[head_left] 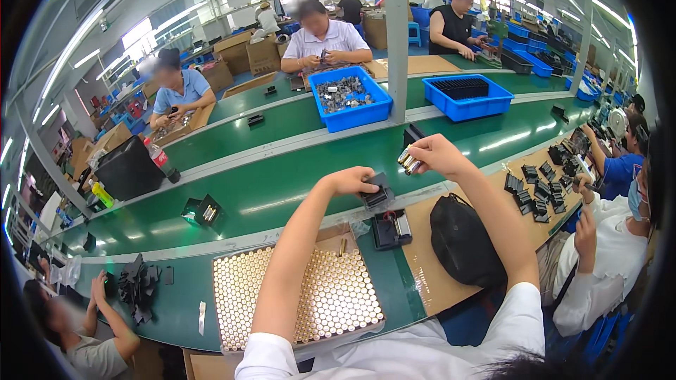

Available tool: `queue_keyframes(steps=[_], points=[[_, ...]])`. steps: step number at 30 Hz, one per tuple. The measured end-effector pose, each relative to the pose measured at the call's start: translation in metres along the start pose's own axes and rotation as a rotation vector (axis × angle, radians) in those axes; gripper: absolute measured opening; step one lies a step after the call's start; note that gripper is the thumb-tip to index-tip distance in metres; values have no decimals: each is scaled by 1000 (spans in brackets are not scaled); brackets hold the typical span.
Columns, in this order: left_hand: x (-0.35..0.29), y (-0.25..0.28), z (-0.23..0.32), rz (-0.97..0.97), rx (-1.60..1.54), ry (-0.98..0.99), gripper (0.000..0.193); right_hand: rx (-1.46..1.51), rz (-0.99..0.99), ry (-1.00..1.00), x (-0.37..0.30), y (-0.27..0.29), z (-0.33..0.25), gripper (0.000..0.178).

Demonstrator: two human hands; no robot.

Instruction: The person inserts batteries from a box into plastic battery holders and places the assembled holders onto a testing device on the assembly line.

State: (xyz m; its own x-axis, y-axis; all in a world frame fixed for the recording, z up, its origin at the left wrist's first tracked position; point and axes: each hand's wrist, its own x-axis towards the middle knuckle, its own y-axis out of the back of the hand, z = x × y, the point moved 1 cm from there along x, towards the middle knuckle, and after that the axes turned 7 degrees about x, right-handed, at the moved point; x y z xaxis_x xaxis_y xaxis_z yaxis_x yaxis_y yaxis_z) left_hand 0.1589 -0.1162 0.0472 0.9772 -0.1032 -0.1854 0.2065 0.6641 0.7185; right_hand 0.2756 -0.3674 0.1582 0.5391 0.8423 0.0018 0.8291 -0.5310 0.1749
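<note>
- The case (378, 188) is gripped by the left hand (352, 181), its thumb laid on top, above the near edge of the green belt (264, 193).
- Several batteries (408, 160) are pinched in a bunch by the right hand (438, 155), just beyond the case and to its right, apart from it.
- On the bench (176, 288), a box (327, 241) is packed with rows of upright batteries; beside it, a second case (392, 229) is set, and a black bag (461, 239) is placed farther right.
- A red label (160, 157) with white lettering is borne by a bottle (155, 155) across the belt.
- Dark print is seen on a brown carton (263, 56) at the back.
- A white strip (202, 318) is laid left of the box; whether it is lettered cannot be told.
</note>
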Motion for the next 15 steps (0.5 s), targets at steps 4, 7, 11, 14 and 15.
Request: queue_keyframes(steps=[4, 7, 11, 14, 15], points=[[-31, 5, -41, 155, -566, 167, 23, 16, -10, -33, 21, -24, 6, 26], [-52, 8, -58, 377, -680, 195, 29, -40, -76, -35, 47, -50, 14, 27], [-78, 14, -72, 694, -818, 213, 36, -111, -139, 5, 99, -97, 36, 28], [-103, 15, -85, 870, -882, 230, 40, -203, -184, 71, 126, -151, 38, 27], [-112, 15, -92, 906, -859, 247, 40, -213, -192, 112, 135, -173, 36, 27]])
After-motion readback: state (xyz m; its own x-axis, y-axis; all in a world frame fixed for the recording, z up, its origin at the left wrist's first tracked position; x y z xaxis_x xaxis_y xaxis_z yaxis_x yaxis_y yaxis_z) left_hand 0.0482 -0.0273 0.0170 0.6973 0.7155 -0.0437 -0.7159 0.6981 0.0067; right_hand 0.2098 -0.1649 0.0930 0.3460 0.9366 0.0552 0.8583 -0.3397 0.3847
